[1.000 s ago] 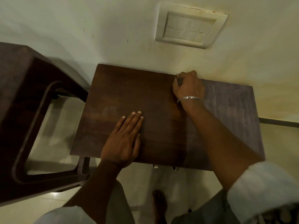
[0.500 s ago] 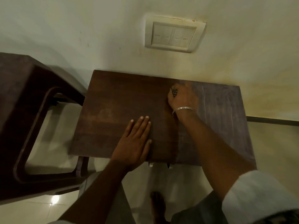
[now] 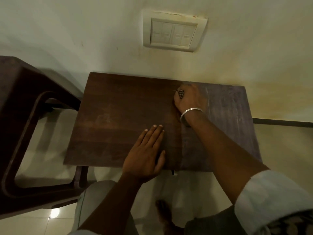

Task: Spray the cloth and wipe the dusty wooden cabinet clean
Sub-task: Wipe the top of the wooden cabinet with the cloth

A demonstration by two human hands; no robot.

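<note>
Head view, looking down: at the far left stands a dark wooden piece of furniture point(image 3: 25, 102) with a rounded open frame, just beside the left edge of the wooden cabinet point(image 3: 122, 106), whose top runs along the pale wall. The left part of that top is dark brown. The left hand point(image 3: 145, 155) lies flat on it near the front edge, about midway along, fingers straight and close together, holding nothing. On the wall above sits a cream switch plate point(image 3: 174, 32) with four rockers. The right hand point(image 3: 190, 100), a silver bangle point(image 3: 191, 111) at its wrist, is near the back edge, right of centre, its fingers curled round a small cloth point(image 3: 180, 94). Only a dark bunched bit of the cloth shows at the knuckles, perhaps checked; the rest is hidden beneath the hand. From there to the right edge, the top is a greyer dusty patch point(image 3: 228, 126), streaked.
</note>
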